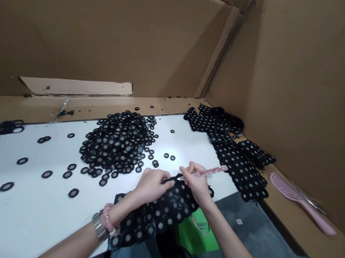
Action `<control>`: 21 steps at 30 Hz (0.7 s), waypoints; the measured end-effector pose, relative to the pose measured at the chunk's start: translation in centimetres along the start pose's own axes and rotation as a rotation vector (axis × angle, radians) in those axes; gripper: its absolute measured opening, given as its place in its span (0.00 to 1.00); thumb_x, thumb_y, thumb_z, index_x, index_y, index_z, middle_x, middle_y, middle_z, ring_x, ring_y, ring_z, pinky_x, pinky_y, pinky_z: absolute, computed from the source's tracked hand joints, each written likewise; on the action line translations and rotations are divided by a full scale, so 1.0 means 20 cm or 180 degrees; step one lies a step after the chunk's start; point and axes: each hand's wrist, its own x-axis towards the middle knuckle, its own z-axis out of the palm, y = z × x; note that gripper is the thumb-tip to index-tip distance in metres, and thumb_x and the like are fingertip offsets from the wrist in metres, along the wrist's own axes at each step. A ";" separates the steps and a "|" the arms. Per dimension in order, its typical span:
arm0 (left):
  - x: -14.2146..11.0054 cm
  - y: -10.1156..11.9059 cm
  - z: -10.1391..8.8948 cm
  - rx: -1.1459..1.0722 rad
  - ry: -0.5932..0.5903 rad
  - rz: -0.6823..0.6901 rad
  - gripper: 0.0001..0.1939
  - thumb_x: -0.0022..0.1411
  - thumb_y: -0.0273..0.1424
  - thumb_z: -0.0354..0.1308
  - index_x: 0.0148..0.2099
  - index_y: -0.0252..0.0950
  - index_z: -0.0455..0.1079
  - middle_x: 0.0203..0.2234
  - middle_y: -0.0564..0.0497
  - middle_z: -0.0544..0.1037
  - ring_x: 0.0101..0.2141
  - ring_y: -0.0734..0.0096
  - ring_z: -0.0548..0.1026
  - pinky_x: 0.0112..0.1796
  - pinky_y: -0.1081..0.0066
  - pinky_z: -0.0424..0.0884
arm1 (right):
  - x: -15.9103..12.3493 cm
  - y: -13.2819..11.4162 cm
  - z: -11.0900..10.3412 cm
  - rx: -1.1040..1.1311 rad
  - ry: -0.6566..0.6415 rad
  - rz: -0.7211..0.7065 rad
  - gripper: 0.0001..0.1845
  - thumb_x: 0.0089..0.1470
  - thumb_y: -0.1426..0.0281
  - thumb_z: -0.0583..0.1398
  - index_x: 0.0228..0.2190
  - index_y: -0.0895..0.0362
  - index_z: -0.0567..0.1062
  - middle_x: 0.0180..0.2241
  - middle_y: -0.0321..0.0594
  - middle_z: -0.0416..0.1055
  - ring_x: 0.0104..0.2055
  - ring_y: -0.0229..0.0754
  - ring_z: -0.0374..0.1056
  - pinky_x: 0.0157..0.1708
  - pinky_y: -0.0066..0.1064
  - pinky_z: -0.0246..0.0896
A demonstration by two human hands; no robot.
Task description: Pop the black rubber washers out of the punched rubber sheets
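Left hand (151, 185) pinching black lace strip (154, 214), right hand (197, 182) holding pink pen (211, 171)

Gap over the white table (23, 208) from the right hand (197, 182) up to the ring heap (116, 143), dotted lace (237, 166) blocking rightward!

Left hand (151, 185), with wristwatch (98, 225) and pink beaded bracelet (108, 218) at the wrist: pinching the edge of a black lace strip (151, 215) with pale dots. Right hand (195, 182): gripping a pink translucent pen-shaped tool (211, 171), tip toward the lace. On the white tabletop (26, 226): heap of black ring appliqués (116, 143), strays scattered to its left. Along the right edge: bundled dotted lace (233, 154). Past that edge, on a cardboard ledge (293, 225): pink hairbrush (290, 192), scissors (310, 200) just beside it.
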 end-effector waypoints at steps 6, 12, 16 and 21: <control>0.00 -0.04 0.02 -0.0163 0.0095 0.0078 0.16 0.57 0.38 0.50 0.21 0.35 0.61 0.13 0.58 0.60 0.20 0.76 0.59 0.29 0.75 0.53 | 0.00 0.02 -0.02 -0.0427 -0.0189 -0.0200 0.17 0.44 0.76 0.58 0.14 0.54 0.55 0.11 0.26 0.54 0.15 0.32 0.51 0.18 0.25 0.45; 0.00 -0.03 0.02 -0.0295 0.0098 0.0015 0.16 0.57 0.37 0.50 0.21 0.35 0.60 0.14 0.58 0.61 0.21 0.76 0.59 0.32 0.73 0.54 | 0.00 0.02 -0.03 -0.0709 -0.0290 -0.0255 0.16 0.44 0.76 0.57 0.15 0.54 0.54 0.12 0.25 0.51 0.16 0.32 0.49 0.18 0.26 0.43; 0.00 -0.03 0.03 -0.0340 0.0116 0.0016 0.16 0.57 0.36 0.49 0.21 0.34 0.58 0.14 0.59 0.61 0.21 0.76 0.58 0.35 0.72 0.54 | 0.00 0.00 -0.02 -0.0867 -0.0343 -0.0319 0.17 0.44 0.75 0.56 0.15 0.54 0.53 0.13 0.26 0.49 0.16 0.32 0.48 0.19 0.26 0.43; 0.00 -0.04 0.03 -0.0548 0.0107 0.0204 0.16 0.57 0.36 0.48 0.20 0.34 0.55 0.14 0.59 0.57 0.21 0.77 0.55 0.36 0.72 0.54 | -0.02 -0.03 0.02 -0.1578 -0.0384 -0.0736 0.18 0.43 0.77 0.55 0.13 0.55 0.51 0.13 0.26 0.46 0.17 0.32 0.45 0.20 0.27 0.42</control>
